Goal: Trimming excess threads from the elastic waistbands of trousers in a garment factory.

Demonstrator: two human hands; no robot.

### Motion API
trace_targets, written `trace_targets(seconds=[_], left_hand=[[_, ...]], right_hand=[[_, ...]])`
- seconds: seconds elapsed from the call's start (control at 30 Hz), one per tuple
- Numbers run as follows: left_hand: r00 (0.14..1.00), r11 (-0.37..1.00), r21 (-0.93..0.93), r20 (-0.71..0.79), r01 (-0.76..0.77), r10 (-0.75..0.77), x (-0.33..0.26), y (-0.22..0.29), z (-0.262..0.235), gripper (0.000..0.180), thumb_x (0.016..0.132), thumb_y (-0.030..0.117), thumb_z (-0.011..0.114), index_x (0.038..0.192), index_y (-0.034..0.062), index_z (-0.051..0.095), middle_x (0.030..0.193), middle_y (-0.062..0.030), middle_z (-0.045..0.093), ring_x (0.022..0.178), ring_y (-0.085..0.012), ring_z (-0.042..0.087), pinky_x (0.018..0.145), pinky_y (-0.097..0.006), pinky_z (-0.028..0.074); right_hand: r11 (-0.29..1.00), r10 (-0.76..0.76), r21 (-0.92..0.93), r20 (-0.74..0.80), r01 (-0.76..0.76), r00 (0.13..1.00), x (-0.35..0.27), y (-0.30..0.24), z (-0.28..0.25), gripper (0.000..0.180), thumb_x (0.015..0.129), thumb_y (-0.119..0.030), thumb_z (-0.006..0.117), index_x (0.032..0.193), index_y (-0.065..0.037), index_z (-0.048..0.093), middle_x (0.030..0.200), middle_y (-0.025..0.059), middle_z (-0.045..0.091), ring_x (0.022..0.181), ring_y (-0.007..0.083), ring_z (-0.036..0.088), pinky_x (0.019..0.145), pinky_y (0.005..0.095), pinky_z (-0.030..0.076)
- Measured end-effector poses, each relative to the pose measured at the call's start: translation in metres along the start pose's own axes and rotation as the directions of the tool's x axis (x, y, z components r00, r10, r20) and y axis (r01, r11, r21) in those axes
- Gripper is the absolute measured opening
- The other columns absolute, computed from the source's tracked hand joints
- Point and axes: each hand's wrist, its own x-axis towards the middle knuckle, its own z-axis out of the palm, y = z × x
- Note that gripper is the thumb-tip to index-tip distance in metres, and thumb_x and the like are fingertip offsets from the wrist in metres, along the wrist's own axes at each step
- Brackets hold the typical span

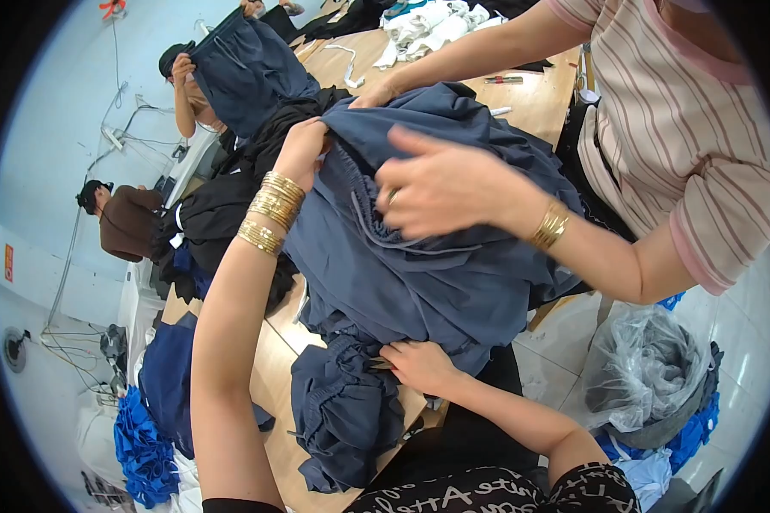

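Note:
A blue-grey drawstring garment (402,291) with a gathered elastic waistband lies in a heap across the middle. My left hand (304,150), below gold bangles, is closed on the edge of its waist opening. Low on the heap, my right hand (421,368) has its fingers curled at the cloth's near edge. A small narrow piece shows at those fingertips, too small to name. Beside it sits a bunched blue-grey garment (342,410) with an elastic waist. A co-worker's blurred hand (441,184) hovers over the waistband; their other hand (376,94) presses the heap's far side.
The co-worker in a striped shirt (650,111) stands close on the right. Black garments (214,227) and navy cloth (167,376) lie leftward on the wooden table (351,64). Behind, another person lifts blue-grey shorts (248,73). A plastic-lined bin (646,376) stands lower right.

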Motion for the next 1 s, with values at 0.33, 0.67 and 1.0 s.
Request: trace_targets(seconds=[0.33, 0.67, 1.0], left_hand=[[0.996, 0.994, 0.088, 0.065, -0.068, 0.063, -0.02, -0.01, 0.004, 0.031, 0.09, 0.033, 0.054, 0.075, 0.0073, 0.06, 0.074, 0.002, 0.056, 0.067, -0.0078, 0.048, 0.062, -0.023, 0.038], [0.898, 0.774, 0.484, 0.368, -0.407, 0.242, -0.026, -0.027, 0.002, 0.043, 0.079, 0.028, 0.07, 0.112, 0.003, 0.057, 0.109, -0.0052, 0.052, 0.101, -0.0158, 0.049, 0.085, -0.029, 0.042], [0.906, 0.742, -0.579, 0.414, 0.338, -0.089, -0.07, -0.052, -0.001, 0.047, 0.086, 0.015, 0.059, 0.129, 0.0055, 0.042, 0.11, -0.0077, 0.063, 0.106, -0.0188, 0.057, 0.096, -0.038, 0.039]], right_hand=[[1.0, -0.002, 0.021, -0.004, 0.002, 1.0, -0.001, 0.002, 0.003, 0.03, 0.075, -0.015, 0.062, 0.102, -0.004, 0.055, 0.091, 0.0075, 0.061, 0.083, 0.0211, 0.063, 0.068, 0.0303, 0.052], [0.999, -0.012, 0.032, 0.003, 0.012, 1.0, 0.0, 0.002, 0.004, 0.028, 0.074, -0.014, 0.063, 0.099, -0.004, 0.055, 0.09, 0.0081, 0.061, 0.082, 0.0218, 0.063, 0.068, 0.0314, 0.052], [0.994, -0.042, 0.097, -0.061, 0.048, 0.997, -0.003, 0.003, 0.002, 0.025, 0.073, -0.013, 0.064, 0.095, -0.006, 0.054, 0.083, 0.0062, 0.059, 0.076, 0.0224, 0.062, 0.064, 0.0331, 0.051]])
